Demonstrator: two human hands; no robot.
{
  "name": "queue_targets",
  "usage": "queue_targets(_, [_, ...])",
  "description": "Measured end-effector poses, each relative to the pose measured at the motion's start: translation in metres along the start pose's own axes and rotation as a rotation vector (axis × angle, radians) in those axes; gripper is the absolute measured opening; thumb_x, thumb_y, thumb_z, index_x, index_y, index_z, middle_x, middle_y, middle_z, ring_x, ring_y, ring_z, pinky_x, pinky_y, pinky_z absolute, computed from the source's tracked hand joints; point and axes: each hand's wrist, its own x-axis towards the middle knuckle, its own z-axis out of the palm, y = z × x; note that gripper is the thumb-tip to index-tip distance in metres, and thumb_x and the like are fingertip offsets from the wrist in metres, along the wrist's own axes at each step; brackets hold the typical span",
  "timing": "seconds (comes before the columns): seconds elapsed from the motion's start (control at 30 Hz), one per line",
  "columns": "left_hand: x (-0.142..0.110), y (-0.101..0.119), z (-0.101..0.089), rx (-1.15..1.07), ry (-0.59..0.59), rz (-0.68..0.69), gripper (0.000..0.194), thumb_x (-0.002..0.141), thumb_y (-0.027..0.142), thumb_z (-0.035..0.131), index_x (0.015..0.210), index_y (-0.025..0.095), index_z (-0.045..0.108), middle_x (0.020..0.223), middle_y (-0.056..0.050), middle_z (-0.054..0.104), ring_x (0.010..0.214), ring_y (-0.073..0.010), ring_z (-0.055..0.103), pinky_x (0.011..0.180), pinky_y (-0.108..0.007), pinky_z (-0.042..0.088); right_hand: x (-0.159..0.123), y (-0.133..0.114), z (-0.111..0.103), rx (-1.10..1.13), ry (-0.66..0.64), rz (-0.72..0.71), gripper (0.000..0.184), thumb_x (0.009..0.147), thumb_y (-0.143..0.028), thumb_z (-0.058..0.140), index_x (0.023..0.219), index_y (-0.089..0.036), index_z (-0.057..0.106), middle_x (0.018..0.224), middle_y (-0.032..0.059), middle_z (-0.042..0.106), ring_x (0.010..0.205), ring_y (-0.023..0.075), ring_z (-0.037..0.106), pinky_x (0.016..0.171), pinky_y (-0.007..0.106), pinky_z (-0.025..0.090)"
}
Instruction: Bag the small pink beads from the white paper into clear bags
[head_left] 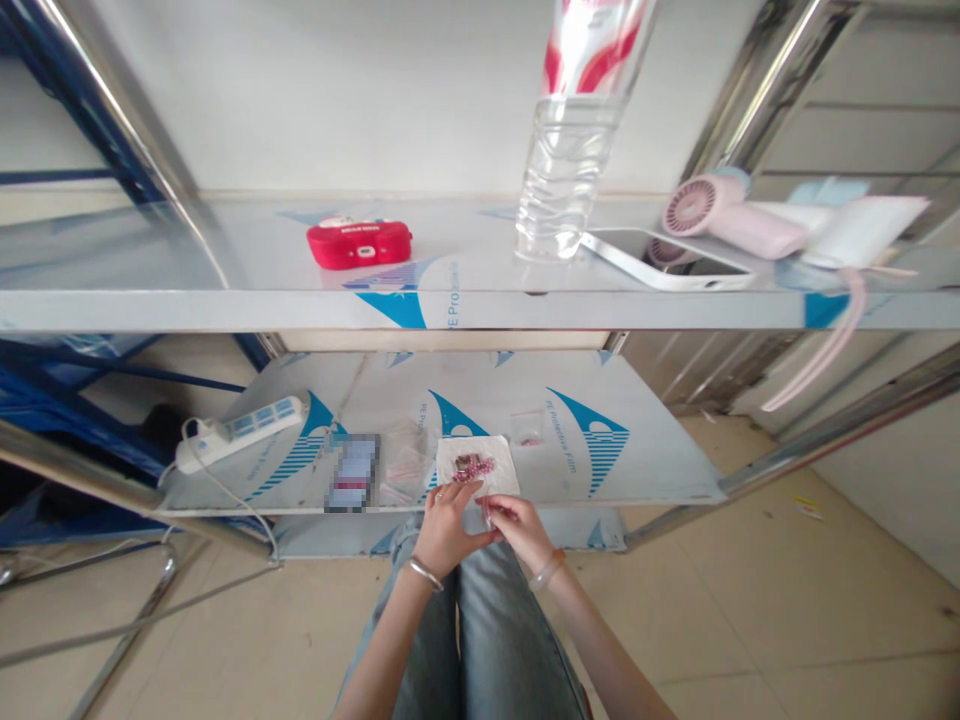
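Note:
My left hand (444, 528) and my right hand (519, 528) meet just below the front edge of the lower metal shelf (645, 470), above my jeans-clad knees. Both hands have their fingers pinched together around a small clear item (486, 513) that I cannot make out. Right above them a white tissue (477, 466) lies on the shelf with a little heap of pink and dark beads (471, 466) on it. Small clear plastic bags (403, 462) lie to the left of the tissue, and one more bag (527, 427) lies behind it.
A white power strip (240, 430) and a phone (352, 472) lie on the lower shelf's left part. The upper shelf (225, 300) carries a red case (358, 243), a clear water bottle (562, 180), a white tablet (667, 262) and a pink hand fan (731, 215). Tiled floor lies right.

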Motion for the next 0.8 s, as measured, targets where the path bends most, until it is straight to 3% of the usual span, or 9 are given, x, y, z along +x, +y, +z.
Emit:
queue_targets(0.2, [-0.002, -0.004, 0.000, -0.056, -0.062, -0.039, 0.073, 0.059, 0.038, 0.081, 0.127, 0.027, 0.054, 0.125, -0.010, 0.060, 0.117, -0.0306, 0.054, 0.101, -0.048, 0.037, 0.006, 0.003, -0.006, -0.099, -0.137, 0.001, 0.029, 0.074, -0.016, 0.048, 0.089, -0.013, 0.072, 0.079, 0.0055, 0.070, 0.067, 0.0134, 0.059, 0.065, 0.024, 0.046])
queue_targets(0.37, [-0.009, -0.013, 0.003, -0.050, -0.028, -0.120, 0.066, 0.064, 0.039, 0.077, 0.125, 0.026, 0.054, 0.115, -0.007, 0.066, 0.110, -0.0284, 0.059, 0.099, -0.048, 0.038, 0.013, 0.003, 0.001, -0.141, -0.135, -0.058, 0.023, 0.076, -0.018, 0.052, 0.087, -0.015, 0.071, 0.093, 0.0072, 0.071, 0.088, 0.0178, 0.064, 0.082, 0.030, 0.048])
queue_targets(0.57, [-0.012, -0.044, 0.006, -0.197, 0.129, -0.230, 0.046, 0.070, 0.035, 0.072, 0.111, 0.020, 0.060, 0.110, -0.009, 0.067, 0.103, -0.0254, 0.062, 0.090, -0.039, 0.047, 0.042, 0.026, -0.014, -0.367, 0.132, -0.168, 0.021, 0.079, -0.024, 0.052, 0.088, -0.014, 0.069, 0.094, 0.0111, 0.068, 0.090, 0.0196, 0.063, 0.080, 0.032, 0.050])
queue_targets(0.8, [-0.013, -0.058, -0.006, -0.417, 0.175, -0.274, 0.050, 0.069, 0.036, 0.069, 0.114, 0.019, 0.056, 0.105, -0.007, 0.068, 0.102, -0.0230, 0.063, 0.089, -0.035, 0.049, 0.072, 0.064, -0.016, -0.767, 0.319, -0.131, 0.021, 0.078, -0.019, 0.054, 0.089, -0.011, 0.070, 0.091, 0.0132, 0.066, 0.090, 0.0234, 0.060, 0.087, 0.037, 0.046])
